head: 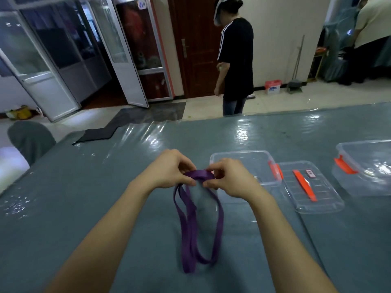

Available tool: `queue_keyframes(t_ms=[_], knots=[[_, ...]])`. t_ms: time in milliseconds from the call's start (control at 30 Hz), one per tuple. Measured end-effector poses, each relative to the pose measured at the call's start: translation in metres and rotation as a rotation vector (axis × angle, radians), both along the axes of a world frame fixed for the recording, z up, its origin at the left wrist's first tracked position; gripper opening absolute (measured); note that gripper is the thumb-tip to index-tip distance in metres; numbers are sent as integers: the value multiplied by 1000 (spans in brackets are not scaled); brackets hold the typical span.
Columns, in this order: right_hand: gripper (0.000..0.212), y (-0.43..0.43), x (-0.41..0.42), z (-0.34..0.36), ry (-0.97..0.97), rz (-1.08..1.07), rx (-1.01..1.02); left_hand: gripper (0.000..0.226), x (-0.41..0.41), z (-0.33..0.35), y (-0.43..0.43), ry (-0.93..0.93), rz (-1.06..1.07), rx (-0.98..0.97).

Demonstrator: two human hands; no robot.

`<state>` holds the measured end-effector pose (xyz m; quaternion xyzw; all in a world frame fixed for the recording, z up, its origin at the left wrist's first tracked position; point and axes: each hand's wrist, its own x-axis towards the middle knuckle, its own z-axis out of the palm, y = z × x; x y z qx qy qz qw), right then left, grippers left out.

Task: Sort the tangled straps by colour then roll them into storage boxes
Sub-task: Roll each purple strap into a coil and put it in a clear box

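Left grip (pixel 169 170): clenched on the far end of the purple strap (pixel 188 229), thumb and fingertips pinching the bunched folds.
Right grip (pixel 228 178): grasping the same bunch from the other side, close to the left one.
Strap: its far end is lifted off the counter (pixel 84 197); its long loops trail toward the person and lie flat, near the middle of the counter.
Done so far: this strap looks freed from any tangle. No other colour is in view, so sorting seems finished or out of frame.
Left to do: the roll looks barely begun, with most of the length unwound. The open box (pixel 239 154) just behind the right grip appears empty.
Other containers: a loose lid (pixel 317 206) touches the open box on its right; a second box (pixel 359 144) sits farther right, apart.
Edges: the far edge lies well beyond the hands.
Open room: bare counter lies to the left and along the loops.
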<state>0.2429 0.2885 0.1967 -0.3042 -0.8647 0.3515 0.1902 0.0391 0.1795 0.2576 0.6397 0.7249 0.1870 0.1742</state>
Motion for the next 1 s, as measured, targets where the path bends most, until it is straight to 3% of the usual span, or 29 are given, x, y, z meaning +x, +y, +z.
queue_keyframes(t_ms=[100, 200, 300, 400, 667, 900, 1000], knots=[[25, -4, -1, 1, -14, -18, 72, 28, 4, 7, 7, 112, -44, 8], [34, -7, 2, -2, 43, -4, 21, 30, 7, 10, 12, 185, -102, 31], [19, -9, 4, -8, 112, -25, -18, 29, 7, 13, 14, 109, -138, 90], [22, -9, 7, -13, 208, -75, -29, 30, 7, 14, 17, 38, -175, 122], [27, -4, 20, -6, 559, -92, -356, 40, -8, 11, 17, -348, -221, 22], [30, -4, 24, 4, 655, -46, -455, 34, -6, 7, 21, -485, -218, 35], [32, -1, 28, 4, 591, -52, -382, 35, -5, 8, 23, -456, -196, 94]])
